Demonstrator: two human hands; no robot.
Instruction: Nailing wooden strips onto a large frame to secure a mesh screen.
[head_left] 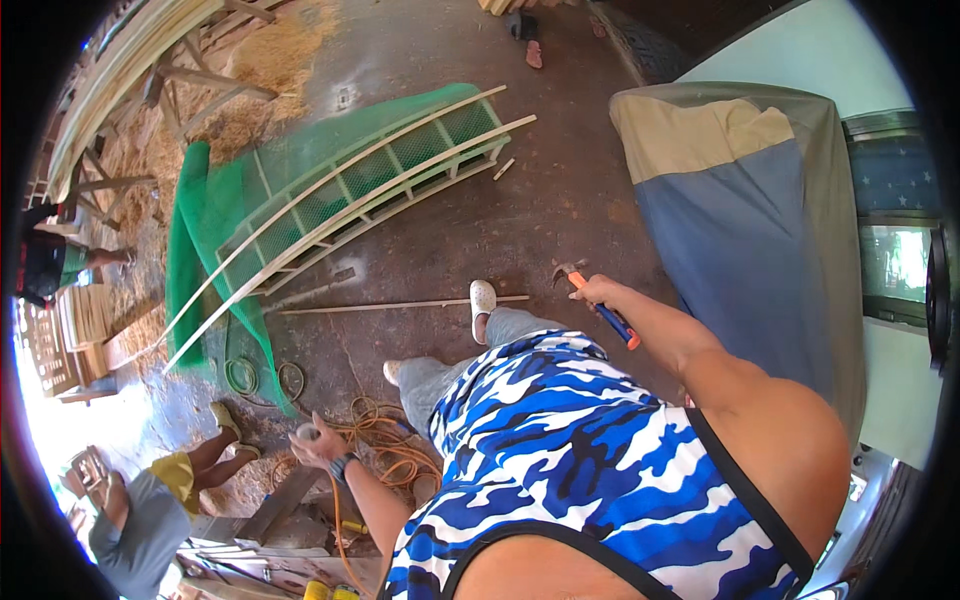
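My right hand (597, 291) grips a claw hammer (617, 326) with an orange and dark handle, its head angled up at the centre right. My left hand (328, 452), low at centre left, is closed on a small grey round object (307, 432) that I cannot make out clearly. Beyond my feet lies a long, slightly curved wooden frame (400, 195) with mesh panels, on green netting (187, 260). A thin wooden strip (400, 305) lies across the floor just in front of my feet.
Orange hoses (395, 463) coil beside my left hand. A covered bulky object (730, 240) stands at right. Timber on trestles (215, 85) lines the upper left. A person (160, 500) in yellow shorts is at lower left, another (55, 250) at far left, and a leg (528, 45) at top.
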